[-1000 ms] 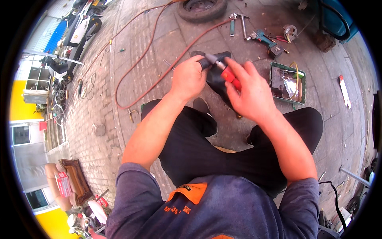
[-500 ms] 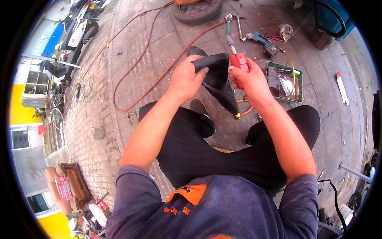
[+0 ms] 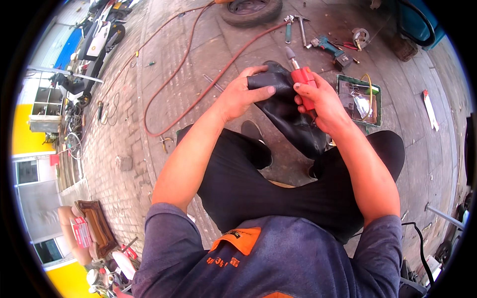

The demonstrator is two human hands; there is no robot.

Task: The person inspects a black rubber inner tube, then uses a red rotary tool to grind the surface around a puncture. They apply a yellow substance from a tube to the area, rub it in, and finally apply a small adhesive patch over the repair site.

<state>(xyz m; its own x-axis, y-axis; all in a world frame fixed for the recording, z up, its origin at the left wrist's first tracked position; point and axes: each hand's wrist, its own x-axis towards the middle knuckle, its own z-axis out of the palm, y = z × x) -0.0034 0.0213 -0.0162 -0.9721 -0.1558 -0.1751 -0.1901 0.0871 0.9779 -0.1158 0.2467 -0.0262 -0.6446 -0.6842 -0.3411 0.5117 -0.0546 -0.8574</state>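
Observation:
A black rubber inner tube (image 3: 285,116) hangs in folds in front of my knees. My left hand (image 3: 241,97) grips its upper end, thumb on top and fingers behind the rubber. In my right hand (image 3: 324,107) is a red handheld grinder (image 3: 304,78), fingers wrapped round its body. Its cone-shaped grey bit (image 3: 290,52) points away from me, just beyond the rubber and apart from it. The tube passes close beside the grinder and behind my right fingers, which hide part of it. Its lower end reaches down near my right knee.
On the paving ahead lie a tyre (image 3: 252,14), a hammer (image 3: 303,32), a green cordless drill (image 3: 325,47) and a wrench (image 3: 288,33). To the right stands a green crate (image 3: 380,107) of parts. A red hose (image 3: 171,82) loops across the left. Scooters (image 3: 97,42) stand at far left.
The tube's hanging part has swung right toward my right knee and spread wider. My left thumb now lies stretched across the rubber. The grinder has shifted slightly right and down.

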